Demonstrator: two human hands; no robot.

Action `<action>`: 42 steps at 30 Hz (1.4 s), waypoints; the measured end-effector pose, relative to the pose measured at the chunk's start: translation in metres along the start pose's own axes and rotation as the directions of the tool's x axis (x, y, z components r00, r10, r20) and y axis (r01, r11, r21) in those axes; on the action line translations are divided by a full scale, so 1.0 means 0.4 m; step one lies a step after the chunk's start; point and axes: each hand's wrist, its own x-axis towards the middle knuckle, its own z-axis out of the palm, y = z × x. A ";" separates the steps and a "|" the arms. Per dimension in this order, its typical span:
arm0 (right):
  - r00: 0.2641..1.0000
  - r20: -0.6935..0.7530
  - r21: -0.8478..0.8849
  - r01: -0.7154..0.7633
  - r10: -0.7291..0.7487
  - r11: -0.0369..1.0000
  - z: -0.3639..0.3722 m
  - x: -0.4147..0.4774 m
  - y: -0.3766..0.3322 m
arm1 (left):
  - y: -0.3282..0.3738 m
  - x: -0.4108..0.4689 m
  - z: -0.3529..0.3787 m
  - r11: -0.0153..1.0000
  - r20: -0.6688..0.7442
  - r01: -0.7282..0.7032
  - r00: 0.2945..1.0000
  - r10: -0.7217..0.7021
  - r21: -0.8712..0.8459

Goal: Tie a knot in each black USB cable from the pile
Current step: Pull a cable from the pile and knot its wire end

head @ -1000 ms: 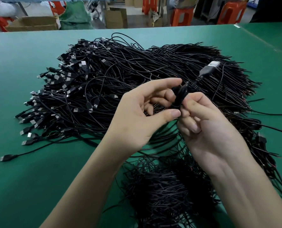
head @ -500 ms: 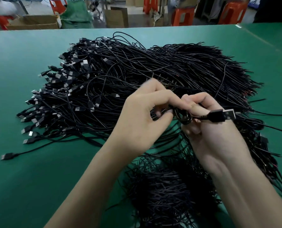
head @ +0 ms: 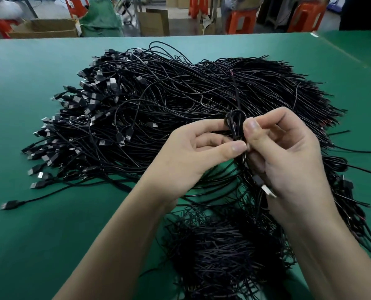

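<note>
The plug (head: 267, 190) has swung from beside the right hand (head: 288, 156) to under its palm, and the cable (head: 234, 124) now stands looped upright at centre frame. The open box (head: 43, 29) at upper left hides its contents (only the rim shows). The left hand (head: 193, 152) pinches the loop between thumb and forefinger. The right hand's fingers curl round the cable just beside it. Behind lies the pile (head: 158, 109) on the table (head: 50, 234), with a heap (head: 223, 245) at lower centre.

Cable pile (head: 180, 109) blocks centre; green table (head: 39, 234) left free.
</note>
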 end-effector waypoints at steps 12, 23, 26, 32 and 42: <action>0.953 0.095 0.345 -0.302 0.287 0.889 -0.003 0.019 -0.001 | 0.006 -0.004 0.006 0.780 -0.038 -0.379 0.889 0.456 0.499; 0.958 0.070 0.278 -0.287 0.278 0.917 -0.009 0.019 0.008 | 0.003 -0.010 -0.004 0.880 -0.008 -0.310 0.942 0.335 0.360; 0.988 0.074 0.183 -0.147 0.136 0.972 0.001 0.007 0.013 | 0.004 -0.004 -0.009 0.974 -0.055 -0.137 0.987 0.148 0.179; 0.996 0.068 0.049 -0.065 0.062 0.997 0.001 0.005 0.014 | -0.025 0.005 -0.014 0.996 -0.090 0.009 0.996 -0.016 -0.084; 0.960 0.082 0.108 -0.276 0.268 0.955 -0.033 0.027 0.017 | -0.033 0.009 0.015 0.977 -0.179 -0.205 0.961 0.213 0.063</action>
